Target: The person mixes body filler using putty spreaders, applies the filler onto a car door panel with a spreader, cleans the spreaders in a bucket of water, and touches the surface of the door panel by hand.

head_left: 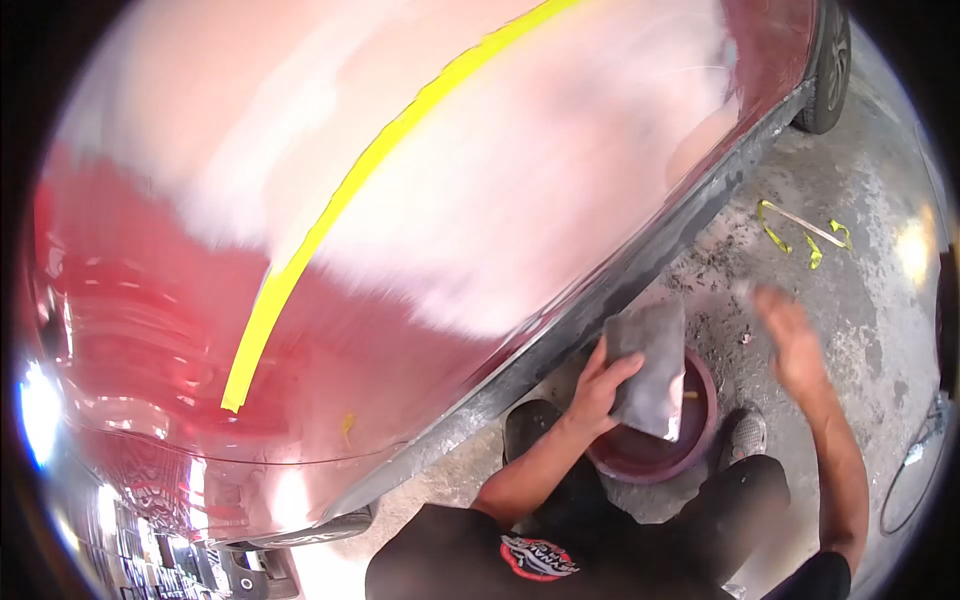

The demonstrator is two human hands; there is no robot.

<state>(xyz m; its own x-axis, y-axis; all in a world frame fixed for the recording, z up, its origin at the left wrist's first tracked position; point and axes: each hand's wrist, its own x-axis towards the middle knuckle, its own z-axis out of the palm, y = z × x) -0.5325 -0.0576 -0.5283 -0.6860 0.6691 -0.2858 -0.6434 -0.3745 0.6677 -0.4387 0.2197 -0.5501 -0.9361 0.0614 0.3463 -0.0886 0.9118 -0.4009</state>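
Note:
My left hand [602,387] grips a grey, flat rectangular plate [645,375] by its left side, with the thumb lying across its face. A pinkish smear shows along the plate's right edge. Under the plate stands a round maroon tub [708,425], partly hidden by it. Off to the right, my right hand [790,335] is raised over the floor, apart from the plate and smeared by motion. A pale blur shows near its fingertips, too unclear to name. In front of me is a red car side panel [330,350] with a broad sanded, pinkish-white area [490,200].
A long strip of yellow tape [380,150] curves along the panel. Yellow tape scraps and a thin stick [805,224] lie on the stained concrete floor [850,300]. A car wheel [828,75] stands at the upper right. A cable [890,500] runs along the right edge.

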